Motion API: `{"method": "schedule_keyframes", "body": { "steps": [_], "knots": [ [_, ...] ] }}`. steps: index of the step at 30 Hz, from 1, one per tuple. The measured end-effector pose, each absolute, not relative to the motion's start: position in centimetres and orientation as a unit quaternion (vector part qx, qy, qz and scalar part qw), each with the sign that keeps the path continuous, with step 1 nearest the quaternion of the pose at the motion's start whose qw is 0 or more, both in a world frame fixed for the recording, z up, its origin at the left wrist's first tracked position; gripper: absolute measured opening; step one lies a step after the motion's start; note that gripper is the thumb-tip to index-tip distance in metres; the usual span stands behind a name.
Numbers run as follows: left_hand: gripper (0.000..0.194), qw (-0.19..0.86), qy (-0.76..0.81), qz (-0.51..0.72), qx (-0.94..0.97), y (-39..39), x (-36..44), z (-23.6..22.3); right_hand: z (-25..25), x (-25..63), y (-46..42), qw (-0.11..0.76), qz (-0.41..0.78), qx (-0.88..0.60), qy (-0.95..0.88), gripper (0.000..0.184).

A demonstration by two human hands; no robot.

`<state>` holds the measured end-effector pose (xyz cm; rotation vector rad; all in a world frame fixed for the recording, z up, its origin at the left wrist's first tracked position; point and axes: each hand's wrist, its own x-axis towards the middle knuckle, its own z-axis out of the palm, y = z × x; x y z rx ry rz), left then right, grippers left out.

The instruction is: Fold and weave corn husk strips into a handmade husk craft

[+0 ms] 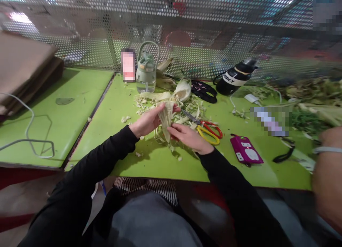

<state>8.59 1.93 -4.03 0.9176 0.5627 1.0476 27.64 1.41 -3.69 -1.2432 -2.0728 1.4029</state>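
A pale corn husk [166, 117] hangs between my hands over the green table, its narrow end pointing down. My left hand [149, 121] grips its upper part, with the thumb across the front. Lower down, my right hand [188, 135] pinches its edge between thumb and fingers. Shredded husk scraps [196, 109] lie heaped behind and beneath. Scissors [205, 127] with one red and one yellow handle rest just right of my right hand, blades toward the scraps. A rounded bundle of pale husk [183, 90] sits behind the pile.
A green bottle [146, 74] and a phone [128, 65] stand by the perforated metal screen [101, 44]. A black bottle [236, 77] leans behind a purple box [246, 149]. Another person's arm [328, 175] is at the right edge. Cardboard [25, 67] lies at left.
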Motion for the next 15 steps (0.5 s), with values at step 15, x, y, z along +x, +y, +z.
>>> {"method": "schedule_keyframes", "body": {
  "steps": [15],
  "knots": [
    [0.021, 0.672, 0.408, 0.421, 0.452, 2.5, 9.1, -6.2, -5.7, 26.6, 3.9, 0.375, 0.452, -0.464, -0.663, 0.024]
  ]
}}
